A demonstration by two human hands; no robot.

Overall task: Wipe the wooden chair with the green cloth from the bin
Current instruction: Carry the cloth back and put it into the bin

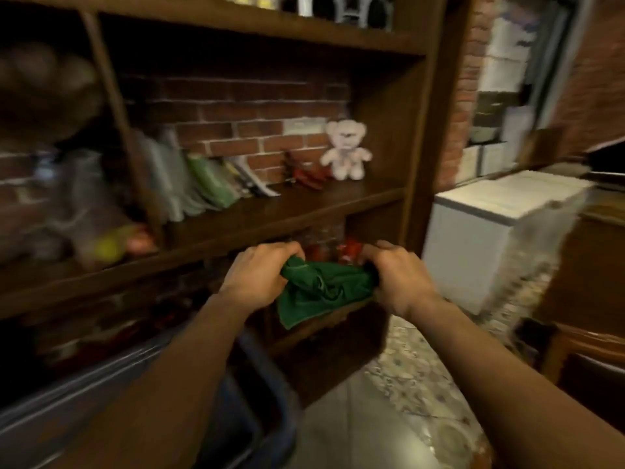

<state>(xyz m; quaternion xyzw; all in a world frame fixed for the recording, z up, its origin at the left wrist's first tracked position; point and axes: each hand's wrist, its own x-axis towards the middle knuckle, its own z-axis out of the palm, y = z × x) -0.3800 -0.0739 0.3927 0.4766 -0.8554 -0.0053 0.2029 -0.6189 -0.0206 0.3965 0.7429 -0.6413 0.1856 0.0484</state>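
Green cloth hangs bunched between both hands before the wooden shelf, its long axis running left to right, one corner drooping down. Left hand and right hand are each clenched on an end.

I've got the dark green fabric cloth bunched up and crumpled, stretched between my two hands, one gathered end in each fist. A loose corner hangs down below the left side. It's held in the air, touching nothing else.
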